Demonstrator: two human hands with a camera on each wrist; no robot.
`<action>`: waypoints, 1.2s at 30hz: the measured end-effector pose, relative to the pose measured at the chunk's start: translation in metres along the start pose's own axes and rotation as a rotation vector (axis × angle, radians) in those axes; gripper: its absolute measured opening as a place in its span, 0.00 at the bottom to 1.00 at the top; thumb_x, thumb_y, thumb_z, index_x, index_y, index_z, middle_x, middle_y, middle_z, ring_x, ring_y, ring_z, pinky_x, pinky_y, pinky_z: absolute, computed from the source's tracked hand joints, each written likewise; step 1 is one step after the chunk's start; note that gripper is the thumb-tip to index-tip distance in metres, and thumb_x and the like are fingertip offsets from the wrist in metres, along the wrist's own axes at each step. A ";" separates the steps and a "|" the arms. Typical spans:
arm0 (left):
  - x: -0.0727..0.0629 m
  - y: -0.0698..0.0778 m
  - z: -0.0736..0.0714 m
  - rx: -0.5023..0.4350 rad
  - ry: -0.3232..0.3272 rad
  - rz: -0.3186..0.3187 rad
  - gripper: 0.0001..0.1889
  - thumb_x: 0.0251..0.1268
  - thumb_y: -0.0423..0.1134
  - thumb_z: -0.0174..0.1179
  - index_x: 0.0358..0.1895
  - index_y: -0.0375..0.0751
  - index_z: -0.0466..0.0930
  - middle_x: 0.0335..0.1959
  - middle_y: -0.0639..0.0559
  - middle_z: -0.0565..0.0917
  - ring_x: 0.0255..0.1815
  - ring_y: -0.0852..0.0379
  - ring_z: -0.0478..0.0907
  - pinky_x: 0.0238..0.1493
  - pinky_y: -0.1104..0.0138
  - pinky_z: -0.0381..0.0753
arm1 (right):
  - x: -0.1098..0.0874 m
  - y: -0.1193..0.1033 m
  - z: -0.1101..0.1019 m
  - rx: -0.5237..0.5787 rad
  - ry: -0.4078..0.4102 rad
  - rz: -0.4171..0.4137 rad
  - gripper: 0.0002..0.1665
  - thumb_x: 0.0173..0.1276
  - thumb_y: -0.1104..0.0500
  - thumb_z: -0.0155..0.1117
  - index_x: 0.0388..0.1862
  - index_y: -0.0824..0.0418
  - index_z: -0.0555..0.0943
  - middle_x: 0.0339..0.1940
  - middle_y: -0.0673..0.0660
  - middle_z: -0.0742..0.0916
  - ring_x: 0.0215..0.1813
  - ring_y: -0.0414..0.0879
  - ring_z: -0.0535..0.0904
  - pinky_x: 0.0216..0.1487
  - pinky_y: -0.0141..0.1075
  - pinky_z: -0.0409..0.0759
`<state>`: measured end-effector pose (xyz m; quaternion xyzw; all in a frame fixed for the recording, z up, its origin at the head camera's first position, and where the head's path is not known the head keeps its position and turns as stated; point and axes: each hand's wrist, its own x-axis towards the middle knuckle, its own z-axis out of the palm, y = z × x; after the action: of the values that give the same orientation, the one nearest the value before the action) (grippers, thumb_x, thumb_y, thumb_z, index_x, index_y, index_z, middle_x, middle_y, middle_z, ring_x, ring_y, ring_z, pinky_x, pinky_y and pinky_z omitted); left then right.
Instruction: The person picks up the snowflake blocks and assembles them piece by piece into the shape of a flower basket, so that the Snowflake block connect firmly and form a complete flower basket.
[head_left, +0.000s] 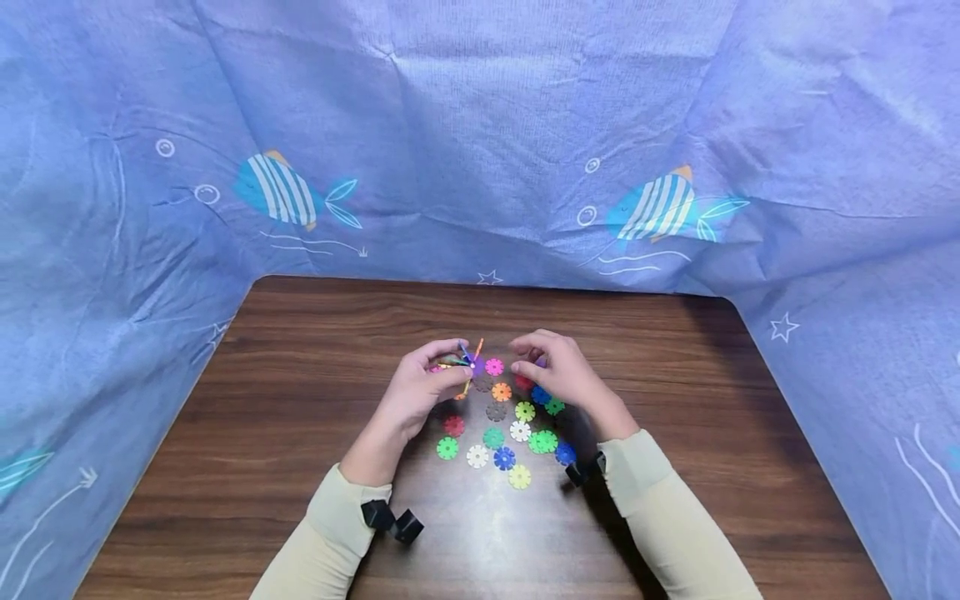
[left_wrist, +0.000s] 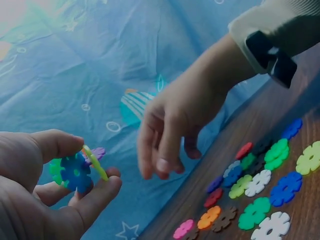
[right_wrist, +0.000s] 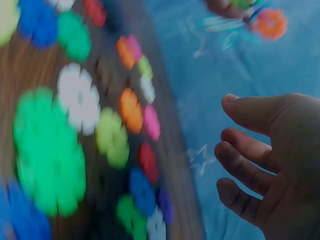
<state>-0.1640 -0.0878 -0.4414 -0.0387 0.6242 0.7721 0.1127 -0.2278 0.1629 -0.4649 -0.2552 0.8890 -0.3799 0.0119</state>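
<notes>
My left hand (head_left: 420,387) pinches a small cluster of interlocked notched plastic discs (left_wrist: 76,172) between thumb and fingers, raised over the table. Blue, green, purple and yellow discs show in the left wrist view, and an orange disc (right_wrist: 270,23) of the cluster appears in the right wrist view. My right hand (head_left: 562,373) hovers over the right side of the loose discs, its fingers loosely bent with nothing between them. Beneath it, partly covered in the head view, are a red disc (head_left: 522,382) and a blue disc (head_left: 541,395).
Many loose discs lie spread on the brown wooden table (head_left: 300,433), among them a white disc (head_left: 477,456), a pale yellow disc (head_left: 519,477) and an orange disc (head_left: 501,392). Some overlap. A blue fish-print cloth (head_left: 480,167) hangs around the table's back and sides.
</notes>
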 end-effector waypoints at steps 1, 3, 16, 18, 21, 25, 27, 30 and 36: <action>0.000 0.000 0.000 -0.003 -0.005 0.002 0.26 0.64 0.25 0.65 0.67 0.32 0.75 0.47 0.46 0.84 0.41 0.59 0.85 0.48 0.59 0.88 | 0.002 0.004 -0.002 -0.024 -0.018 0.013 0.19 0.68 0.58 0.74 0.56 0.63 0.86 0.47 0.58 0.88 0.43 0.47 0.85 0.46 0.47 0.87; -0.001 0.001 -0.001 -0.007 -0.016 0.014 0.26 0.65 0.26 0.65 0.66 0.32 0.74 0.45 0.49 0.85 0.40 0.60 0.85 0.48 0.61 0.88 | 0.006 0.012 -0.006 -0.075 -0.049 0.047 0.20 0.67 0.58 0.74 0.56 0.62 0.86 0.48 0.57 0.89 0.46 0.49 0.84 0.49 0.47 0.86; -0.003 0.004 -0.003 -0.008 -0.057 0.038 0.23 0.70 0.31 0.66 0.65 0.32 0.73 0.39 0.52 0.86 0.34 0.56 0.85 0.39 0.60 0.89 | 0.012 0.045 -0.019 -0.319 -0.241 0.178 0.19 0.63 0.52 0.78 0.50 0.58 0.89 0.41 0.53 0.91 0.45 0.47 0.85 0.52 0.50 0.84; -0.003 0.004 -0.002 -0.012 -0.057 0.034 0.24 0.70 0.31 0.66 0.66 0.31 0.73 0.39 0.52 0.86 0.33 0.57 0.85 0.38 0.62 0.89 | 0.012 0.046 -0.018 -0.327 -0.244 0.187 0.17 0.64 0.52 0.78 0.49 0.58 0.90 0.42 0.53 0.91 0.46 0.48 0.86 0.54 0.49 0.84; -0.003 0.003 -0.002 -0.019 -0.058 0.030 0.25 0.69 0.31 0.66 0.66 0.30 0.72 0.40 0.51 0.86 0.34 0.56 0.85 0.38 0.62 0.89 | 0.012 0.047 -0.017 -0.347 -0.240 0.168 0.14 0.64 0.53 0.77 0.47 0.57 0.91 0.44 0.53 0.92 0.48 0.49 0.87 0.55 0.50 0.84; -0.002 0.002 -0.001 -0.027 -0.051 0.019 0.24 0.68 0.31 0.67 0.65 0.32 0.73 0.42 0.49 0.85 0.36 0.53 0.85 0.38 0.61 0.90 | 0.013 0.046 -0.016 -0.340 -0.214 0.167 0.08 0.64 0.56 0.78 0.42 0.55 0.91 0.39 0.51 0.92 0.44 0.47 0.87 0.52 0.49 0.85; -0.002 0.000 -0.001 -0.027 -0.043 0.015 0.23 0.68 0.31 0.67 0.64 0.33 0.74 0.43 0.48 0.85 0.37 0.51 0.85 0.38 0.61 0.90 | 0.013 0.046 -0.017 -0.316 -0.190 0.164 0.05 0.64 0.58 0.78 0.38 0.54 0.89 0.35 0.49 0.91 0.41 0.45 0.86 0.50 0.47 0.84; -0.001 -0.001 0.001 -0.015 -0.034 0.012 0.23 0.69 0.31 0.67 0.65 0.34 0.75 0.43 0.48 0.85 0.39 0.49 0.84 0.37 0.61 0.90 | 0.013 0.043 -0.019 -0.232 -0.128 0.152 0.05 0.63 0.60 0.77 0.35 0.53 0.87 0.31 0.47 0.89 0.37 0.42 0.84 0.47 0.44 0.84; -0.002 -0.003 0.005 -0.002 -0.019 0.009 0.24 0.73 0.33 0.64 0.69 0.33 0.73 0.43 0.49 0.86 0.39 0.51 0.84 0.42 0.58 0.89 | 0.004 0.017 -0.022 0.070 0.071 0.092 0.06 0.64 0.60 0.77 0.40 0.56 0.89 0.34 0.51 0.91 0.35 0.45 0.84 0.38 0.38 0.84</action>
<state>-0.1607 -0.0826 -0.4432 -0.0288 0.6226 0.7735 0.1149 -0.2437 0.1856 -0.4598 -0.2000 0.8858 -0.4187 0.0067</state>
